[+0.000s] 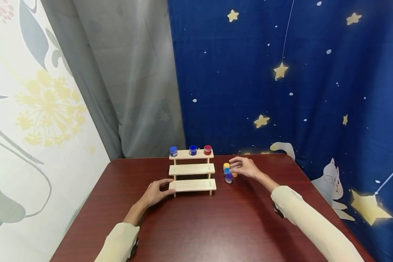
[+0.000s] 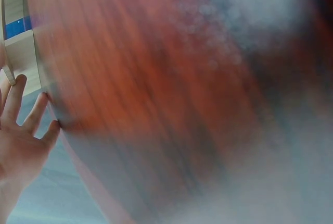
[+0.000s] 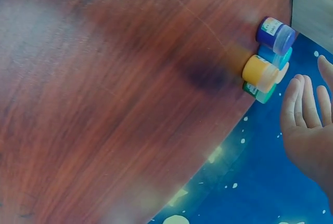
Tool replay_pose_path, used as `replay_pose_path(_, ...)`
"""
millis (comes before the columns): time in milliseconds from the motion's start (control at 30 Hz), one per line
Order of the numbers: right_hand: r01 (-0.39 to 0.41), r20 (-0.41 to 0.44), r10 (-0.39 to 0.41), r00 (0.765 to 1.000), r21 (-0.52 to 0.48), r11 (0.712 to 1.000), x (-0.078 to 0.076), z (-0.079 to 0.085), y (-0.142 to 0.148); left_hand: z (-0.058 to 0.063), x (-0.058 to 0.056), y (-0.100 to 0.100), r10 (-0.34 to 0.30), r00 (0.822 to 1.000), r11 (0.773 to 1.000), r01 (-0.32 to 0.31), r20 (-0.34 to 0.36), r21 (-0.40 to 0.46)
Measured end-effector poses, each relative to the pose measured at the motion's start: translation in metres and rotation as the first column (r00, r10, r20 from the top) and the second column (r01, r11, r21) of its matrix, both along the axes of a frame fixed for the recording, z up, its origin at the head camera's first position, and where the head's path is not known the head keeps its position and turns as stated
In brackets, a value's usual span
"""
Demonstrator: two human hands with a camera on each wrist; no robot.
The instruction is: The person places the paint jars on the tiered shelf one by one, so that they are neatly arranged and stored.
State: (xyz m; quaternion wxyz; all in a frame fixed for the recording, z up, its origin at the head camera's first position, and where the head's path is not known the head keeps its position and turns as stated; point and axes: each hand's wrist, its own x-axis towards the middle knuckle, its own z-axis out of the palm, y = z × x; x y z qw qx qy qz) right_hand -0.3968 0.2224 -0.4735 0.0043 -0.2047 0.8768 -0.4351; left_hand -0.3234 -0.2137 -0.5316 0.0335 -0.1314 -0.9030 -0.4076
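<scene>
A three-tier wooden shelf [image 1: 191, 185] stands at the table's back. My left hand [image 1: 155, 193] holds the left end of its lowest tier, thumb in front and fingers behind; in the left wrist view the fingers are spread against the wood. Three small paint jars sit on the top tier: a blue jar [image 1: 173, 151], a darker blue jar [image 1: 193, 150] and a red jar [image 1: 207, 150]. Over a cluster of jars right of the shelf hovers my right hand [image 1: 245, 167], fingers extended. The cluster includes a purple jar [image 3: 276, 35], a light-blue jar [image 1: 227, 172], a yellow jar [image 3: 259, 73] and a green jar [image 3: 264, 95].
The dark red wooden table [image 1: 190, 225] carries the shelf and the jars. A grey curtain [image 1: 144, 91] and a blue starry curtain [image 1: 232, 91] hang right behind its back edge. A floral white panel [image 1: 46, 145] flanks the left side.
</scene>
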Motion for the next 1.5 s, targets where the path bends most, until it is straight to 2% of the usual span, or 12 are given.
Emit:
replay_pose_path(233,0.01,0.039,-0.009,0.999,-0.012,1.0,0.003,-0.011,0.004,0.001,0.001,0.0,0.003,1.0,1.0,-0.003,0.003,0.005)
replay_pose_path(867,0.001,0.075,0.004,0.997,-0.056,0.998,0.011,-0.032,0.005,-0.001,0.0,0.0,-0.006,1.0,1.0,0.006,-0.001,0.012)
replay_pose_path(1267,-0.028,0.181,0.042,0.983,-0.08,0.996,0.016,-0.04,0.0,-0.001,0.0,-0.001,-0.015,1.0,1.0,0.015,-0.021,0.008)
replay_pose_path(1433,-0.044,0.194,0.058,0.979,-0.079,0.996,0.018,-0.043,-0.005,-0.002,0.001,-0.002,-0.02,0.999,1.0,0.02,-0.039,0.003)
replay_pose_path(1500,-0.043,0.198,0.057,0.979,-0.074,0.996,0.018,-0.044,-0.006,-0.002,0.001,-0.002,-0.016,1.0,1.0,0.016,-0.027,0.006)
